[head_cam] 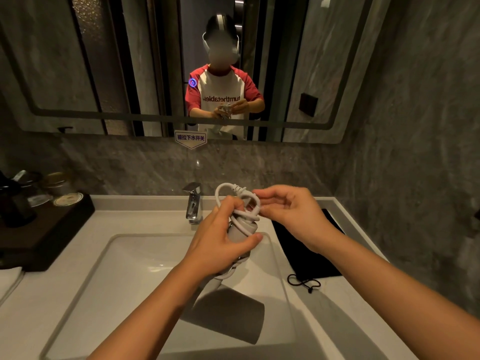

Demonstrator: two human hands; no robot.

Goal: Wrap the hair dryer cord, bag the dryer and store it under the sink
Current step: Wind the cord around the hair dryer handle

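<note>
Several lidded jars (pixel 55 183) crowd a dark, blocky tray (pixel 46 235) at the left edge, and a folded white towel (pixel 9 279) lies below it on the pale, smooth counter (pixel 33 307). Right of them a rectangular white basin (pixel 145 268) with rounded corners sinks into the counter. A chrome tap (pixel 193 203) stands at its far rim, partly behind the raised left hand.

Over the basin in mid-frame, the left hand (pixel 220 245) curls round the matte grey handle of the dryer (pixel 240 231), thumb across the front. The dryer's wide barrel hangs below the wrist and hides part of the basin floor. A white rubbery cord (pixel 246 213) winds in loops round the handle and arches above the knuckles. Just to the right, the right hand (pixel 293 214) pinches the top of the cord between thumb and fingertips; how firmly cannot be told.

Above them a small sign (pixel 191 138) sits under a big rounded mirror (pixel 104 74), which reflects the person and both hands.

Further right a flat black cloth bag (pixel 309 250) lies on the counter beside the basin, partly covered by the right forearm. Its thin drawstring (pixel 304 281) curls at the near end. Grey veined stone walls close the right side.
</note>
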